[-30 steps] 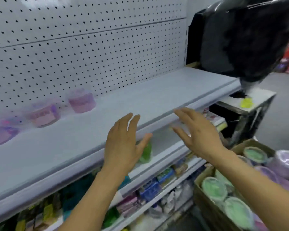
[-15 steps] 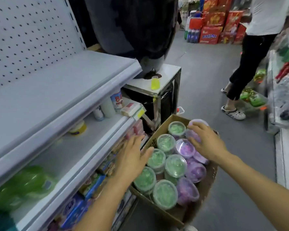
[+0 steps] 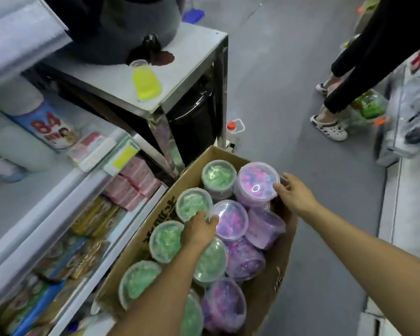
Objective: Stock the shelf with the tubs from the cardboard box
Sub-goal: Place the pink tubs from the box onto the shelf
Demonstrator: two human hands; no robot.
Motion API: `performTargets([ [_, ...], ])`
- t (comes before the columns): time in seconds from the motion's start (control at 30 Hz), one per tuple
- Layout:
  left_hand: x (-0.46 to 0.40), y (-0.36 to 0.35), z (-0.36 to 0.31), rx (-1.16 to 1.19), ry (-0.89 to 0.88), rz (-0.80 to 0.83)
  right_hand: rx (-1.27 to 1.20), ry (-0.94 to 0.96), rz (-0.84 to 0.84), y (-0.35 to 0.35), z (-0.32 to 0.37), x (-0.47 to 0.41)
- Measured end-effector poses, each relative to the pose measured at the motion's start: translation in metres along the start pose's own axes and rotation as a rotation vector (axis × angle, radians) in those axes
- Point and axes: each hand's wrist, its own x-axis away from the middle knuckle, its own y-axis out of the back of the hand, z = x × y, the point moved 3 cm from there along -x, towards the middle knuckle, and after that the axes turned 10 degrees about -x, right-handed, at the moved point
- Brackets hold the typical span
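An open cardboard box (image 3: 155,221) stands on the floor beside the shelving, packed with several clear-lidded tubs, green on the left and purple on the right. My right hand (image 3: 292,196) grips the rim of the far purple tub (image 3: 256,184), which sits higher than its neighbours. My left hand (image 3: 199,230) has its fingertips on the left rim of another purple tub (image 3: 230,220) in the middle of the box, between it and a green tub (image 3: 193,204). The shelf (image 3: 22,37) shows only as a pale edge at the top left.
Lower shelves (image 3: 66,197) at the left hold packaged goods and a bottle. A metal stand (image 3: 180,69) behind the box carries a yellow cup (image 3: 146,81) and a dark container. A person's legs (image 3: 354,69) stand on the grey floor at the right.
My view has swung from the shelf down to the box. Both hands dropped into it: the right one closed on the far purple tub, the left one reached the middle purple tub.
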Motion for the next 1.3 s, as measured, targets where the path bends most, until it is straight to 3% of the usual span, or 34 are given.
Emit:
performTargets([
  [0.27, -0.032, -0.026, -0.020, -0.084, 0.100, -0.051, -0.177, -0.090, 0.017, -0.018, -0.029, -0.051],
  [0.47, -0.022, -0.022, -0.023, 0.356, 0.147, 0.004, -0.234, -0.267, -0.001, -0.010, -0.022, -0.048],
  [0.57, -0.006, -0.017, -0.011, 0.589, 0.152, 0.001, -0.221, -0.258, -0.039, -0.007, -0.007, -0.031],
  [0.7, 0.029, 0.004, 0.009, 0.723, 0.119, -0.055, -0.156, -0.196, -0.026, -0.008, 0.009, 0.000],
  [0.93, 0.149, 0.050, 0.098, 0.978, 0.109, -0.180, -0.277, -0.165, 0.129, -0.024, 0.055, 0.105],
  [1.3, 0.420, 0.131, 0.319, 1.165, 0.075, -0.557, -0.226, 0.183, 0.460, -0.128, 0.174, 0.384],
])
